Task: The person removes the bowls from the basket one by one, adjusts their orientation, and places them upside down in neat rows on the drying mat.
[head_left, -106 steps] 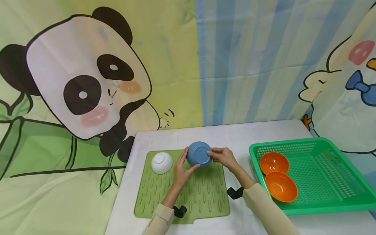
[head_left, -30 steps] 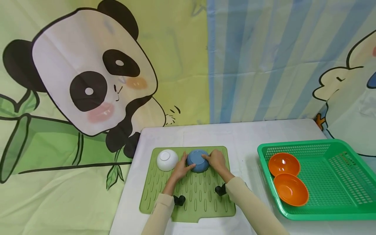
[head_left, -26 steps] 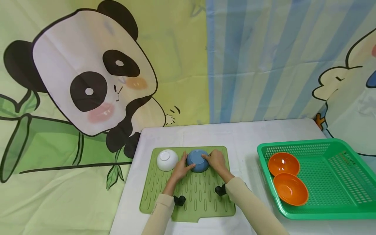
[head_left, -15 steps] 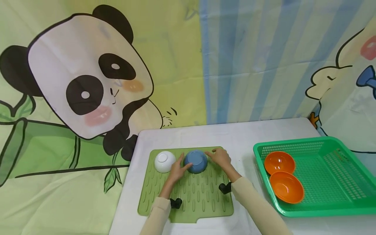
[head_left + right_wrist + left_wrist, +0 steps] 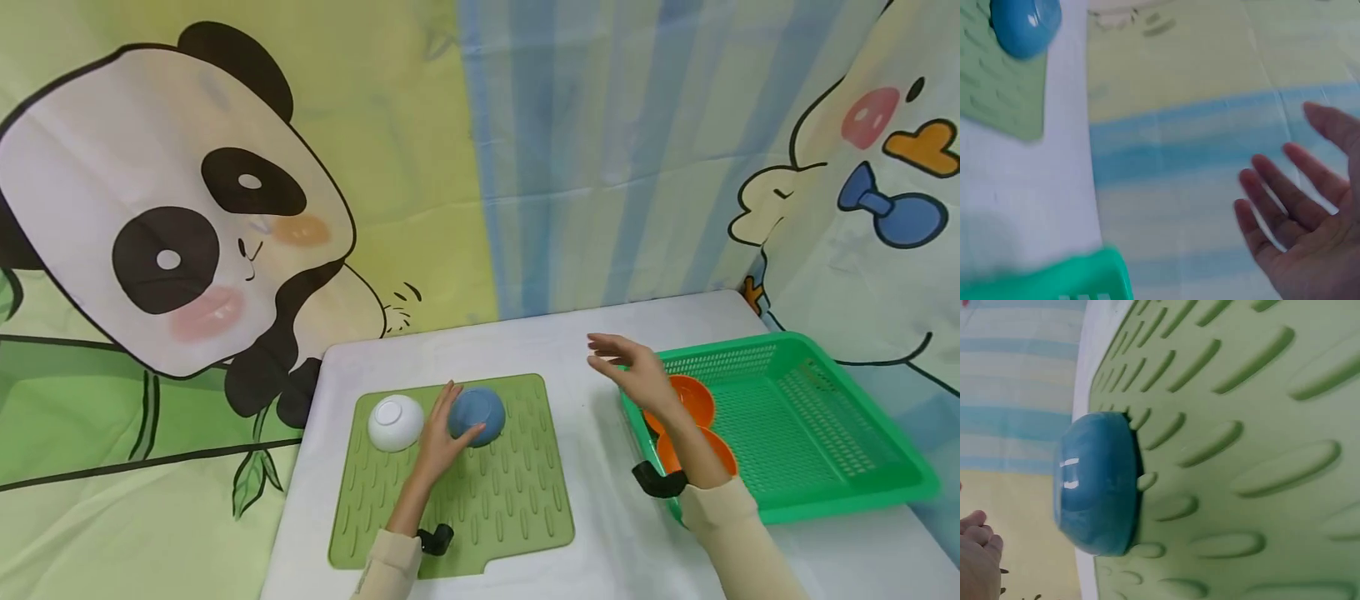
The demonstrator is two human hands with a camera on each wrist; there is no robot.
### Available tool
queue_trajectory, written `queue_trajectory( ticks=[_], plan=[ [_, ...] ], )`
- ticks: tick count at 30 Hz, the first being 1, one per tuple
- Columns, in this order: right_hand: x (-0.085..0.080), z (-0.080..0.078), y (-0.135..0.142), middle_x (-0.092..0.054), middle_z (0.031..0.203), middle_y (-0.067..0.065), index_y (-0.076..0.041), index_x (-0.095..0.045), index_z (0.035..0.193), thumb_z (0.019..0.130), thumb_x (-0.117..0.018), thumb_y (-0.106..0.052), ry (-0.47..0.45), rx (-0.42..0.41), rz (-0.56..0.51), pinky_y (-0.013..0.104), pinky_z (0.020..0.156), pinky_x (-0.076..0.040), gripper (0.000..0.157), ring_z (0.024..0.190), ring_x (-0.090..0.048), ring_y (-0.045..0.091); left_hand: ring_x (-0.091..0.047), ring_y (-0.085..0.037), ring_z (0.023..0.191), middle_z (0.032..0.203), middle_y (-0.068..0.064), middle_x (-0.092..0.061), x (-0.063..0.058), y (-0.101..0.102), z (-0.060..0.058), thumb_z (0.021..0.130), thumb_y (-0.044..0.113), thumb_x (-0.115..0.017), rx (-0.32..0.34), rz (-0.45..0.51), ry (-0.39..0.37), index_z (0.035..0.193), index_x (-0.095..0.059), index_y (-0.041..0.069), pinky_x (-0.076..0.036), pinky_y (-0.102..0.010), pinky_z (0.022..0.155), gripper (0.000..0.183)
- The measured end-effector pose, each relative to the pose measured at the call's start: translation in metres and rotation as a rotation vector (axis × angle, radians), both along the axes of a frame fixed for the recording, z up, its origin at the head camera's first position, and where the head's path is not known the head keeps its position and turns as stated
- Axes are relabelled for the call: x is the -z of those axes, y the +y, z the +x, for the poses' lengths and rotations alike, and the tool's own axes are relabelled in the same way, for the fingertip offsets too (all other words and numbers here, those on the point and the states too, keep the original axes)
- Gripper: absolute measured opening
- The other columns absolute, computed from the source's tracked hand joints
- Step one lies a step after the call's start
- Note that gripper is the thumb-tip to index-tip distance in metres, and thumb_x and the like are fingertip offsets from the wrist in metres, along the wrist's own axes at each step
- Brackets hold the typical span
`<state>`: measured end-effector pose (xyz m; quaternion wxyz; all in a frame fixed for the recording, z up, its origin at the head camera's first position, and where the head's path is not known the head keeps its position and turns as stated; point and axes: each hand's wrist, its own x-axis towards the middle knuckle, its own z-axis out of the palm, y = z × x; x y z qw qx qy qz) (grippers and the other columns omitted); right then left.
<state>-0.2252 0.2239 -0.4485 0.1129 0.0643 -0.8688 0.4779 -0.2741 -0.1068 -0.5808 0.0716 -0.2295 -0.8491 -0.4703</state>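
Note:
A blue bowl (image 5: 483,413) sits upside down on a green ridged mat (image 5: 517,500). To its left is an overturned white bowl (image 5: 395,423). My left hand (image 5: 438,440) is between the two bowls, thumb and fingers spread beside the blue one; in the left wrist view its curved fingers (image 5: 980,540) show apart from that bowl's side. My right hand (image 5: 639,377) hovers at the left rim of a green basket (image 5: 847,492), fingers loosely extended and holding nothing. Under the right arm, two orange bowls (image 5: 696,402) stand mouth up inside the basket, partly hidden.
A white-covered table (image 5: 600,533) carries the mat on the left and the basket on the right. Behind it hangs a cartoon-printed curtain (image 5: 420,167). Black camera mounts (image 5: 658,481) stick out from both wrists.
The blue bowl, earlier held up in both hands, came down onto the mat. My right hand then let go and moved right to the basket; the left fingers stay beside the bowl. The view turned right.

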Motion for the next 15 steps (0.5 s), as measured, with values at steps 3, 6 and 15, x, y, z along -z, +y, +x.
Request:
queue_trajectory(
  ticks=[3,6,15],
  plan=[
    [-0.016,0.023,0.025,-0.050,0.128,0.022,-0.001,-0.045,0.135,0.088,-0.062,-0.006,0.145,0.067,-0.051,0.030,0.091,-0.043,0.050,0.113,-0.048,0.035,-0.030,-0.038,0.130,0.149,-0.014,-0.025,0.006,0.000,0.003,0.077,0.036,-0.075,-0.001,0.004,-0.005,0.144,-0.034,0.014,-0.033,-0.062,0.093,0.081],
    [-0.025,0.044,0.048,-0.040,0.136,0.025,0.005,-0.037,0.137,0.083,-0.062,0.008,0.247,0.164,-0.116,0.024,0.096,-0.038,0.060,0.121,-0.040,0.035,-0.029,-0.040,0.130,0.148,-0.015,-0.025,0.010,0.001,0.006,0.076,0.034,-0.076,0.003,0.019,-0.010,0.144,-0.032,0.014,-0.032,-0.064,0.093,0.084],
    [0.013,0.075,0.098,-0.016,0.151,0.007,-0.010,-0.015,0.148,0.078,-0.065,0.007,0.360,0.464,-0.273,0.031,0.110,-0.018,0.087,0.136,-0.019,0.022,-0.034,-0.043,0.126,0.145,-0.017,-0.031,0.020,0.006,0.011,0.071,0.033,-0.080,-0.022,0.062,-0.009,0.142,-0.035,0.008,-0.033,-0.064,0.092,0.088]
  ],
)
